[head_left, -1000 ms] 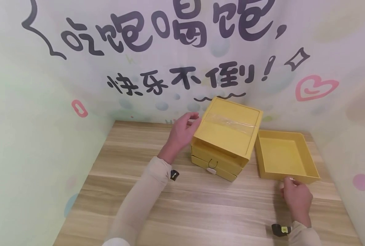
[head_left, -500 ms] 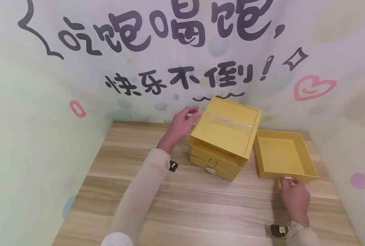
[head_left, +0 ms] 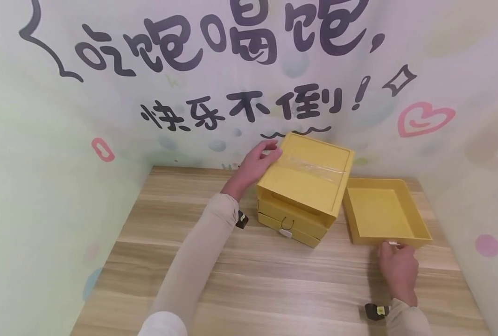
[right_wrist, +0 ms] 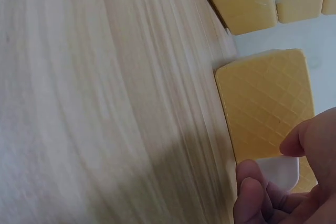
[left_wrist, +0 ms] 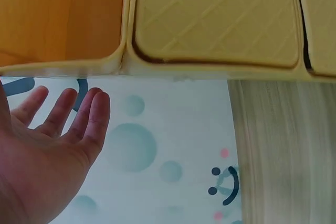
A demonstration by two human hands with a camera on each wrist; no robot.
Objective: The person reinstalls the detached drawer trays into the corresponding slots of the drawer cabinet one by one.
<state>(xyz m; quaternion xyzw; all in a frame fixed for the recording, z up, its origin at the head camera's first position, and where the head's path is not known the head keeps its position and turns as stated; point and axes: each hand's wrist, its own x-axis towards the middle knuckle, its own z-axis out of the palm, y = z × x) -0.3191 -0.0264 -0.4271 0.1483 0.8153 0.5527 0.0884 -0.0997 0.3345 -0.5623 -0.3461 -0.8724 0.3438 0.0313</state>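
Note:
A yellow drawer cabinet [head_left: 305, 172] stands near the back wall, its top slot vacant above two fitted drawers. Clear tape runs across its top. My left hand [head_left: 257, 163] is at the cabinet's upper left edge; in the left wrist view its fingers [left_wrist: 97, 114] are extended and loosely spread alongside it. To the right, a pulled-out yellow drawer [head_left: 383, 212] lies on the table with its inside bare. My right hand [head_left: 400, 268] is at its front, where thumb and curled fingers pinch the white handle [right_wrist: 278, 171] on the waffle-patterned face.
The wood-grain table [head_left: 291, 284] is bounded by a printed wall cloth [head_left: 215, 84] at the back and pale walls at both sides. A small black wrist device [head_left: 376, 311] sits at each sleeve. A black loop and white handle [head_left: 285, 233] show on the cabinet's lower drawers.
My left hand has risen from beside the cabinet's left side to its upper left edge. My right hand stays at the drawer's handle. The head view has shifted slightly.

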